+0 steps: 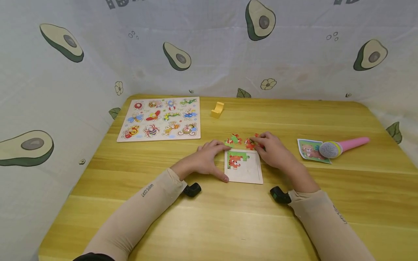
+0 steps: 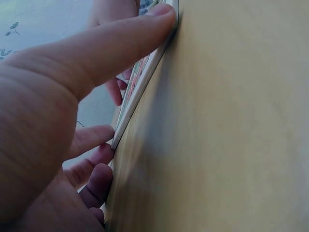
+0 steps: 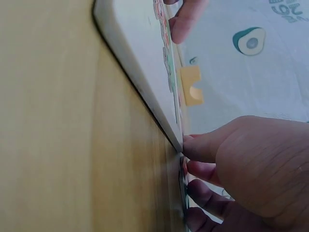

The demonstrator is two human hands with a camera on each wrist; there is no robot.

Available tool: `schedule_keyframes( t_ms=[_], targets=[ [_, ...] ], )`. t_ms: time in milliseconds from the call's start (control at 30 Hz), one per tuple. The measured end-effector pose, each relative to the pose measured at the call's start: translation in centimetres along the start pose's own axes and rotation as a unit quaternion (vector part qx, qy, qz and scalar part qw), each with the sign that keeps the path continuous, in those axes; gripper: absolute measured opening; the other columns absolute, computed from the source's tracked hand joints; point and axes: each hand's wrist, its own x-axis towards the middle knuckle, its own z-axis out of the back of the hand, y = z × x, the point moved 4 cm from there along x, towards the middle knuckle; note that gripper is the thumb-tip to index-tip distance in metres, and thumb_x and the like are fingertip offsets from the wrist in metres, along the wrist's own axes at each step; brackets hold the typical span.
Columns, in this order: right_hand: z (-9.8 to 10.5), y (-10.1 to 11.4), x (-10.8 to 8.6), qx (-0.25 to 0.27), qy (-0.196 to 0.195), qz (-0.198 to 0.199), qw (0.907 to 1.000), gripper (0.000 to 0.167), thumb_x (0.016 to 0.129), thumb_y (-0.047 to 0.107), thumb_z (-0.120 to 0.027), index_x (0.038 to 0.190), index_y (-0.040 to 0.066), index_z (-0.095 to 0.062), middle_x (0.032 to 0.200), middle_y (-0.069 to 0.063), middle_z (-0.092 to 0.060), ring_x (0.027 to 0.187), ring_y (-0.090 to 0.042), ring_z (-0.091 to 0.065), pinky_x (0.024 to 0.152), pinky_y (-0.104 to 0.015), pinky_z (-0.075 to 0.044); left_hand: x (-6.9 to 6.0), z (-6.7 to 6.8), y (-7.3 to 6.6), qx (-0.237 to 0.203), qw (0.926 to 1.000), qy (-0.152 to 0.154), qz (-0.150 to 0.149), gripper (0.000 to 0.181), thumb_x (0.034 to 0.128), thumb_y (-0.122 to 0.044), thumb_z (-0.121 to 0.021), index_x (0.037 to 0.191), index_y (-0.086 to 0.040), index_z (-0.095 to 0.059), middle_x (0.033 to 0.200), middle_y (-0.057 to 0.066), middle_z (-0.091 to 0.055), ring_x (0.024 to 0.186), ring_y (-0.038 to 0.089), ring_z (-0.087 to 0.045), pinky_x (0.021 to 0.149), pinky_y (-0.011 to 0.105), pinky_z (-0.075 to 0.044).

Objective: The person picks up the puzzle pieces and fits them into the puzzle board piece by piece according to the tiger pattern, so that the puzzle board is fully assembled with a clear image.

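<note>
A square white puzzle board [image 1: 246, 174] lies on the table, a few joined pieces showing an orange bear [image 1: 233, 161] in its far left corner. My left hand [image 1: 206, 158] holds the board's left side, thumb at the near corner and fingers at the far corner. Just beyond the board are several loose puzzle pieces [image 1: 235, 139], red and green. At the board's far right corner, my right hand [image 1: 272, 149] pinches a red puzzle piece [image 1: 249, 144] with its fingertips, which partly hide it. In the right wrist view, the thumb [image 3: 200, 146] is against the board's corner.
A large insect peg puzzle [image 1: 160, 137] lies at the far left. Near the back edge is a small yellow holder [image 1: 217, 110]. On the right, a pink toy microphone [image 1: 354, 144] overlaps a picture card [image 1: 310, 149]. A printed curtain [image 1: 215, 65] hangs behind the table.
</note>
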Motion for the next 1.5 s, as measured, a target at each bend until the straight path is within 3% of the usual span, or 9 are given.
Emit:
schedule_keyframes(
  t_ms=[467, 833, 1333, 1500],
  targets=[
    [0.11, -0.22, -0.08, 0.011, -0.006, -0.001, 0.9999, 0.036, 0.101, 0.008, -0.06, 0.136, -0.004, -0.059, 0.129, -0.028, -0.049, 0.116, -0.045, -0.049, 0.101, -0.059, -0.039, 0.15, -0.09, 0.14, 0.004, 1.0, 0.0, 0.001, 0.107, 0.0659, -0.057, -0.09, 0.155, -0.022, -0.041, 0.151, 0.0, -0.034, 0.134, 0.023, -0.032, 0.101, 0.04, -0.027],
    [-0.01, -0.66, 0.07, 0.02, 0.001, -0.011, 0.9997, 0.035, 0.102, 0.009, -0.059, 0.134, -0.004, -0.059, 0.126, -0.025, -0.049, 0.11, -0.039, -0.052, 0.098, -0.055, -0.043, 0.27, -0.11, 0.0, 0.003, 1.0, -0.001, 0.0, 0.106, 0.0657, -0.057, -0.09, 0.154, -0.022, -0.042, 0.15, 0.0, -0.035, 0.134, 0.023, -0.032, 0.102, 0.04, -0.027],
    [0.06, -0.44, 0.04, -0.021, -0.015, 0.011, 0.9996, 0.031, 0.103, 0.013, -0.06, 0.129, -0.004, -0.061, 0.123, -0.023, -0.051, 0.113, -0.041, -0.053, 0.1, -0.056, -0.043, 0.08, -0.07, 0.13, 0.001, 1.0, -0.002, -0.004, 0.105, 0.067, -0.055, -0.09, 0.154, -0.023, -0.041, 0.152, 0.001, -0.033, 0.134, 0.023, -0.031, 0.101, 0.04, -0.027],
    [0.25, -0.55, -0.11, -0.009, -0.013, 0.009, 0.9998, 0.032, 0.103, 0.015, -0.059, 0.13, -0.003, -0.061, 0.123, -0.022, -0.052, 0.114, -0.04, -0.052, 0.1, -0.057, -0.041, 0.0, -0.11, 0.04, 0.003, 1.0, 0.0, -0.003, 0.106, 0.0668, -0.055, -0.09, 0.155, -0.023, -0.041, 0.152, 0.001, -0.033, 0.134, 0.023, -0.031, 0.101, 0.04, -0.027]
  ],
)
